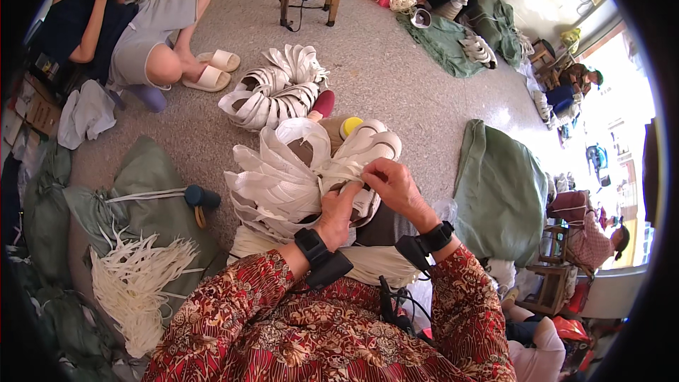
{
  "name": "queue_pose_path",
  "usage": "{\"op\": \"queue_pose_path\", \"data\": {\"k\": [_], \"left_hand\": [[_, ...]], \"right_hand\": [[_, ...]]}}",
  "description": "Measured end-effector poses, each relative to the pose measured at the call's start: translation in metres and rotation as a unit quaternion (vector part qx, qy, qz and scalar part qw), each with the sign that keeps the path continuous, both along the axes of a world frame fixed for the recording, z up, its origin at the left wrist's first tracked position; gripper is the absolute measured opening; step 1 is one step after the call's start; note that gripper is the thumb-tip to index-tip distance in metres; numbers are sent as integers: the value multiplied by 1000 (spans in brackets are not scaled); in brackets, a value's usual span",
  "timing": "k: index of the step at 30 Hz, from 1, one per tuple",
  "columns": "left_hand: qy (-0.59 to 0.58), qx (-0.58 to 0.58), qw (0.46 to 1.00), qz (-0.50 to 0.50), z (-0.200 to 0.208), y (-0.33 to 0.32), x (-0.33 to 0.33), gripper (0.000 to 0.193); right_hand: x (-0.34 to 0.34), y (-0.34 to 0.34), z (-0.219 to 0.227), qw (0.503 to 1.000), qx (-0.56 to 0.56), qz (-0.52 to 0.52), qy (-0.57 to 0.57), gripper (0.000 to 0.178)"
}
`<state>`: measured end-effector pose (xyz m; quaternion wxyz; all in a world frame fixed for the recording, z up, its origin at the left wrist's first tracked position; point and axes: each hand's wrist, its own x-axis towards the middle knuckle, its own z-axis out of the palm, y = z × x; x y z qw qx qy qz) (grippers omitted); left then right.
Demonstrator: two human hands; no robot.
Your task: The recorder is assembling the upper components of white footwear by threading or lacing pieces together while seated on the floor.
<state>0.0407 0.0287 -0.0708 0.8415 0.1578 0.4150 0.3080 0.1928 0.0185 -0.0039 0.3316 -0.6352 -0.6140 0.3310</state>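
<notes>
At my far left a person in a dark top and grey shorts sits with both hands raised, pale sandals on the speckled floor. Nearer me, a heap of cream strips lies against a green sack, with a dark blue cylinder at the sack's right edge. Ahead, more white strappy pieces lie in a curved row on the floor. The bundle of white pieces is right in front of me, fanned out. My left hand grips its near side, thumb pointing up. A yellow lid shows just beyond it. My right hand is bent in close, fingertips at the bundle's pale straps; I cannot tell whether they pinch one. Further right a green cloth spreads over the floor, and beyond it sits a person in a pinkish checked top.
</notes>
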Motion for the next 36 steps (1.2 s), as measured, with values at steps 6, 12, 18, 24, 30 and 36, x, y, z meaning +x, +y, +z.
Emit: {"op": "queue_pose_path", "data": {"k": [6,12,18,24,30,36], "left_hand": [[7,20,1000,2,-5,-2,-1,24],[-42,33,999,-8,-13,-3,-2,25],[-82,33,996,-18,-1,-2,-12,26],[-102,51,993,-33,3,-1,-14,26],[-45,33,998,-22,6,-1,-7,23],[8,-7,996,-86,15,7,-6,23]], "right_hand": [[4,19,15,977,61,154,-135,13],[-5,36,23,899,-15,272,-341,13],[-9,24,19,923,-29,204,-324,8],[-2,10,15,924,55,221,-307,6],[12,-17,17,980,71,86,-167,8],[6,-46,-12,989,75,12,-125,16]]}}
